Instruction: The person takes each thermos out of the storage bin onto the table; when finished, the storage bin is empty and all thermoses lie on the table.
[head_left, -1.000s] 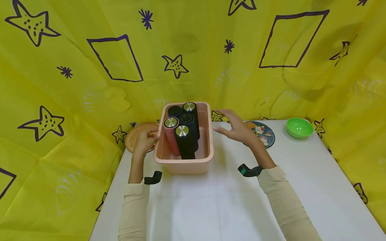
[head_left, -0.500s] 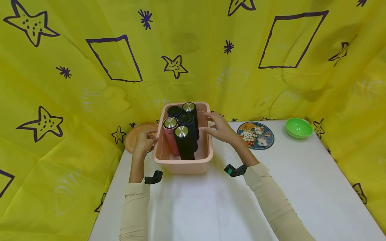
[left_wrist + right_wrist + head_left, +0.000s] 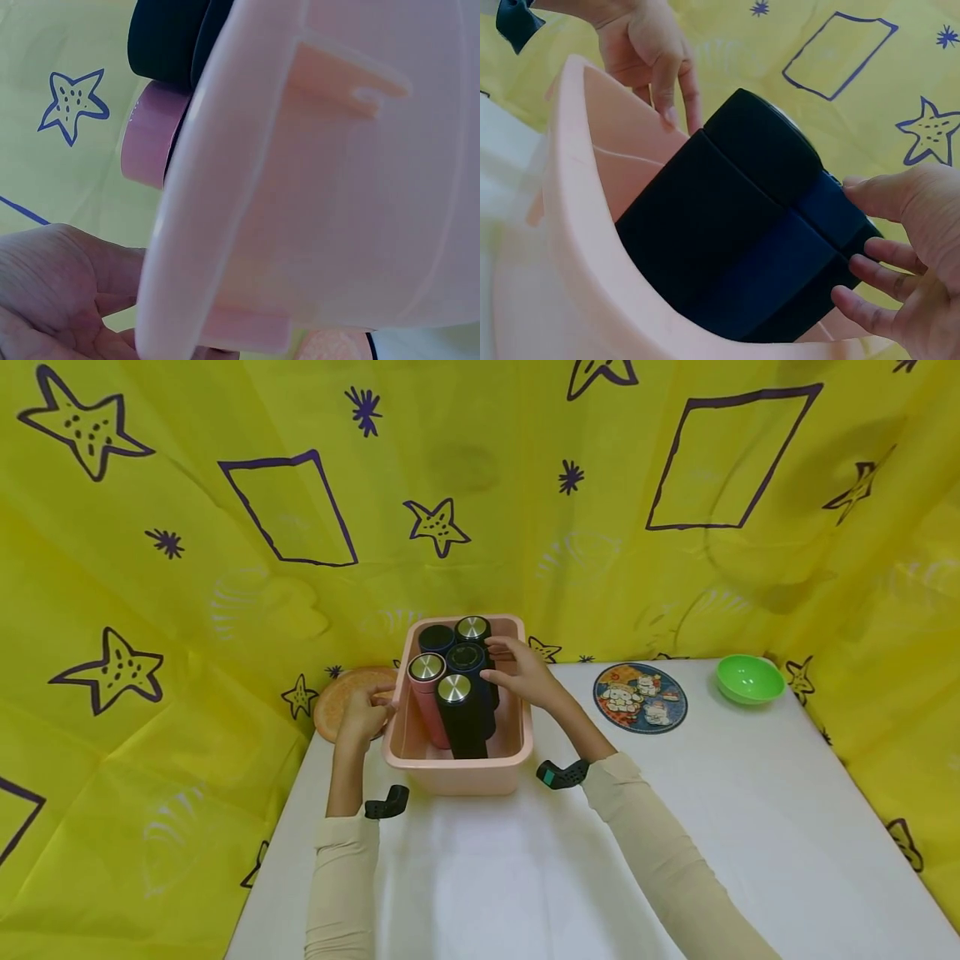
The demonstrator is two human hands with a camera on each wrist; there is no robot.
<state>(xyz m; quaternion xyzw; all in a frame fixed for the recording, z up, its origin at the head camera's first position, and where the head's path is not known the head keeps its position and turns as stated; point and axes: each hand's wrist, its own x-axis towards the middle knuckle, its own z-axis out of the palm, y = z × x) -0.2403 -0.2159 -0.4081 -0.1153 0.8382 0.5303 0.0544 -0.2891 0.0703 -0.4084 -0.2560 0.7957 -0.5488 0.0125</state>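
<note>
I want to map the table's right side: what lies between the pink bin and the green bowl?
In the head view, a round picture mat lies flat on the white table between the pink bin and the green bowl, touching neither.

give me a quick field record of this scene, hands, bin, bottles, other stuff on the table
left hand: grips the left rim of the pink bin
right hand: fingers on the dark blue bottle in the bin
bottles in bin: five upright; one pink bottle, the rest dark
table: white
also on table: orange plate, picture plate, green bowl
</note>
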